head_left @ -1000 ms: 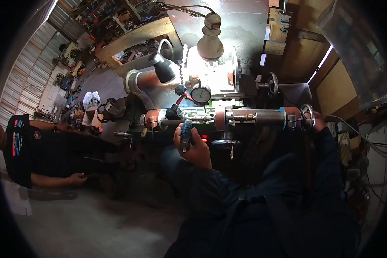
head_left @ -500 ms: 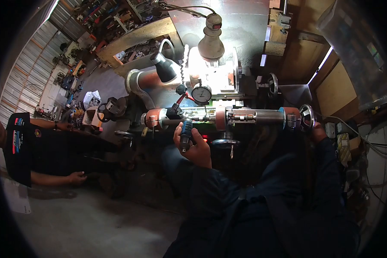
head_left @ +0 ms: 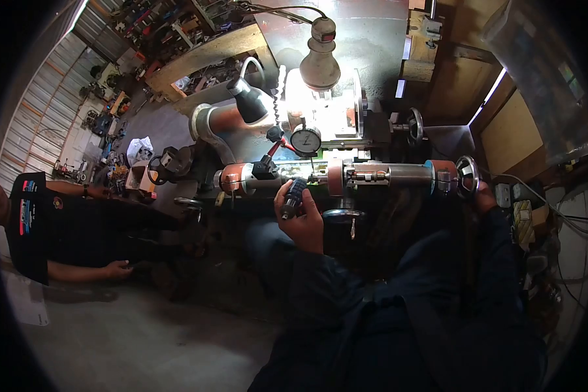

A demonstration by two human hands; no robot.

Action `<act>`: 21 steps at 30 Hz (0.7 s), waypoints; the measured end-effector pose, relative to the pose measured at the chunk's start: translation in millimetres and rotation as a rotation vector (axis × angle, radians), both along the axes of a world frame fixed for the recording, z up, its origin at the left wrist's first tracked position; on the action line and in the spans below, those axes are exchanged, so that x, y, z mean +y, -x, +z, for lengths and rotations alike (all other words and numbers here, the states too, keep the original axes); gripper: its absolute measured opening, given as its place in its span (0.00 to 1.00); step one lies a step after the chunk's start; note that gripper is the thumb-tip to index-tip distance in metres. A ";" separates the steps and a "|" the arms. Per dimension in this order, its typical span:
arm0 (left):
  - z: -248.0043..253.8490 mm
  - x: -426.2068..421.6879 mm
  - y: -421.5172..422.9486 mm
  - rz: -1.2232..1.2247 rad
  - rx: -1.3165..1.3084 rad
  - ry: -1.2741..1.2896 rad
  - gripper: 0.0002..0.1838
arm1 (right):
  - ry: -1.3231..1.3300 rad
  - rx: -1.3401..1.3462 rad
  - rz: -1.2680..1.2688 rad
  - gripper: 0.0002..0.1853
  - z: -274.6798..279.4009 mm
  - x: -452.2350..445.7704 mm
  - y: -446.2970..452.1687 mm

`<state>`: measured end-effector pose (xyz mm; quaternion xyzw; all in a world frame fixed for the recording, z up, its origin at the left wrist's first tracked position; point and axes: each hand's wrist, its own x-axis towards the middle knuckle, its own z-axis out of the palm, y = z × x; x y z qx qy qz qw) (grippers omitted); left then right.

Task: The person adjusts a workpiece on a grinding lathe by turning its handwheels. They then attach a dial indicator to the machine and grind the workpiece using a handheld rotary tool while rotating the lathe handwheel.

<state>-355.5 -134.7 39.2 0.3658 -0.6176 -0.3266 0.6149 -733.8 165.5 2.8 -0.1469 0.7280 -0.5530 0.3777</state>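
My left hand (head_left: 302,222) is wrapped round a dark, ribbed-handled tool (head_left: 294,198), in front of the long metal spindle of the machine. Just above it a round dial gauge (head_left: 305,140) hangs on a red and black arm (head_left: 274,153). My right hand (head_left: 484,198) is beside the chrome handwheel (head_left: 467,177) at the spindle's right end; its fingers are mostly hidden in shadow. Between the hands are a reddish collar (head_left: 334,178) and a bare metal cylinder (head_left: 409,178).
A lit lamp (head_left: 320,65) and a black lamp (head_left: 251,101) hang over the machine. Another handwheel (head_left: 343,215) sticks out below the spindle. A person in dark clothes (head_left: 91,212) stands at the left. Boxes and cables (head_left: 524,219) lie at the right.
My left hand has shifted slightly right with the tool, which is now tilted more. My right hand has moved a little lower beside the handwheel.
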 end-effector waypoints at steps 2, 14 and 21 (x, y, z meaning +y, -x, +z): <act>0.3 0.5 0.3 -0.014 -0.031 0.020 0.18 | -0.109 0.295 0.081 0.20 -23.4 5.4 22.4; -5.0 3.4 4.3 -0.076 -0.032 0.002 0.18 | 0.126 0.571 0.094 0.21 -22.9 -23.6 27.3; -8.0 1.7 5.5 -0.082 -0.043 -0.035 0.18 | 0.153 0.568 0.112 0.22 -22.6 -25.0 24.6</act>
